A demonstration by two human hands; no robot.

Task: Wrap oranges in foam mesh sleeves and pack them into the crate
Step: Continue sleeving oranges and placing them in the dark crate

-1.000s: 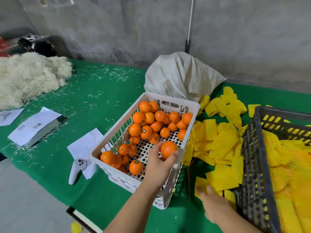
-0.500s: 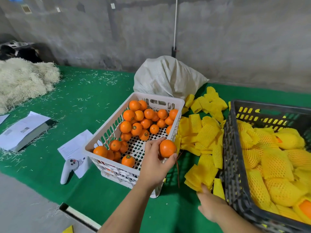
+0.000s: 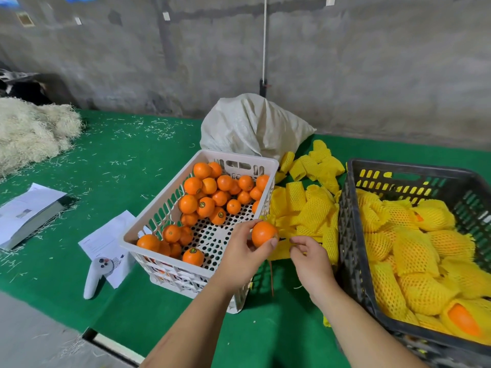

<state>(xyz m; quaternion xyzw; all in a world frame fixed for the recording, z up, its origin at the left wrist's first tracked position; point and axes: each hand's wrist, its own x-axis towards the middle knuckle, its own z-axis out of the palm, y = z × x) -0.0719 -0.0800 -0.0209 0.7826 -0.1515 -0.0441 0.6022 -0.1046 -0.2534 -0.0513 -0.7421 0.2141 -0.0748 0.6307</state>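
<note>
Holding the orange (image 3: 263,234) in curled fingers, the left hand (image 3: 245,254) keeps it over the white basket's (image 3: 164,208) right edge. The right hand (image 3: 312,261) reaches to the foam sleeves (image 3: 305,211) beside it; its fingers seem to pinch one, but I cannot tell surely. It would be best to open the sleeve wide and push the fruit in straight. The black crate (image 3: 345,216), already holding many wrapped oranges, stands just right. A sack (image 3: 252,126), straw (image 3: 29,131), papers (image 3: 106,239) and a controller (image 3: 95,274) lie aside, not blocking.

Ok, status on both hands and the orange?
Left hand grips bare orange over white crate's corner. Right hand pinching at loose foam sleeves. Orange unwrapped. Path to black crate unobstructed.
</note>
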